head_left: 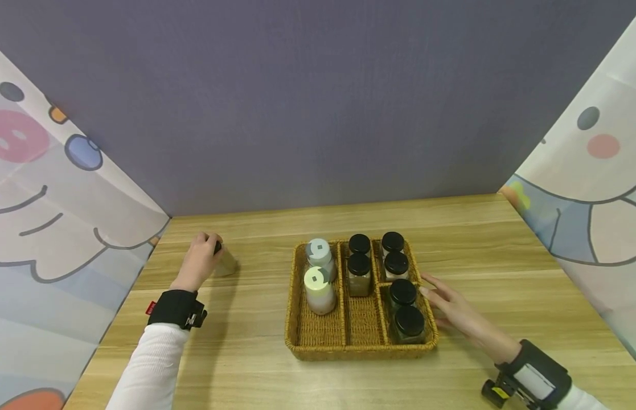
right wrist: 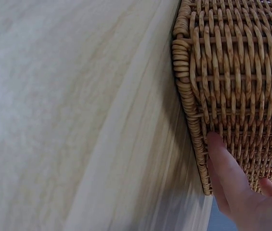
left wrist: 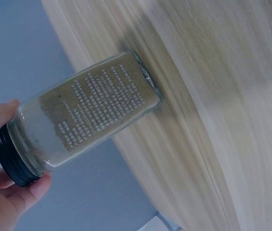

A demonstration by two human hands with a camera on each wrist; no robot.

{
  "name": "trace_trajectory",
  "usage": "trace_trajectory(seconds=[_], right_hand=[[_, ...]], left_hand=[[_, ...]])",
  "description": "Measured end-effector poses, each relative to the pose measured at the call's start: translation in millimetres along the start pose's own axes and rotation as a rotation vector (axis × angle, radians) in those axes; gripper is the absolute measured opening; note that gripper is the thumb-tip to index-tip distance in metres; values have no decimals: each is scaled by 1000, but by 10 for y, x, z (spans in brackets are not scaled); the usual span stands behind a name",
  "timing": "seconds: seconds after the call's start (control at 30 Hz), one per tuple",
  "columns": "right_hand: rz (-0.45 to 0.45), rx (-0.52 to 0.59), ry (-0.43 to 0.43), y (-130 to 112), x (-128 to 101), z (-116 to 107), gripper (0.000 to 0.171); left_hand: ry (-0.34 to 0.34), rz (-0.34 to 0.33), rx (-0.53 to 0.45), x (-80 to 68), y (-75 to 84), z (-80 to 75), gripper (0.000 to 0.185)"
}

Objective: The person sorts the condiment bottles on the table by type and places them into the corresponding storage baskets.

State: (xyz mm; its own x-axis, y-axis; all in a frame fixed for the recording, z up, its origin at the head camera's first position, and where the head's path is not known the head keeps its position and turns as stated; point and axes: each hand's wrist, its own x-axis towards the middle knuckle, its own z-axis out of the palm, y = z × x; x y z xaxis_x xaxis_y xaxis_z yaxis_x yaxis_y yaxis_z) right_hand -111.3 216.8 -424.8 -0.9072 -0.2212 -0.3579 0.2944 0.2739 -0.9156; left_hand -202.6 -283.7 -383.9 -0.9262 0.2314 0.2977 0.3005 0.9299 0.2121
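My left hand point(head_left: 201, 259) grips a glass spice jar point(left wrist: 90, 113) by its black lid point(left wrist: 8, 159); the jar stands on the wooden table point(head_left: 256, 364) at the far left and holds a tan powder behind white print. A wicker tray point(head_left: 361, 350) with three compartments sits mid-table. It holds two jars with pale lids point(head_left: 318, 276) on the left and several black-lidded jars point(head_left: 402, 291) in the middle and right sections. My right hand point(head_left: 453, 310) lies flat with straight fingers point(right wrist: 225, 166) against the tray's right wall point(right wrist: 237, 91).
A grey wall stands behind the table. Printed cartoon curtains point(head_left: 51, 216) close in both sides. The table's left edge runs close to my left hand. Bare wood lies in front of the tray and between the tray and the left jar.
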Motion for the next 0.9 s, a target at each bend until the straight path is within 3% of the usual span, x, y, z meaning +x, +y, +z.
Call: trace_trajectory(seconds=[0.27,0.57,0.9], right_hand=[[8,-8,6,8,3,-3,63],[5,7,3,11,5,-2,63],[14,17,-2,4,10,-11,64]], left_hand=[[27,53,-10,46,73,-40,20],[32,133,-9,104,264,-131,22],[-35,202,-41,183,528,-229,21]])
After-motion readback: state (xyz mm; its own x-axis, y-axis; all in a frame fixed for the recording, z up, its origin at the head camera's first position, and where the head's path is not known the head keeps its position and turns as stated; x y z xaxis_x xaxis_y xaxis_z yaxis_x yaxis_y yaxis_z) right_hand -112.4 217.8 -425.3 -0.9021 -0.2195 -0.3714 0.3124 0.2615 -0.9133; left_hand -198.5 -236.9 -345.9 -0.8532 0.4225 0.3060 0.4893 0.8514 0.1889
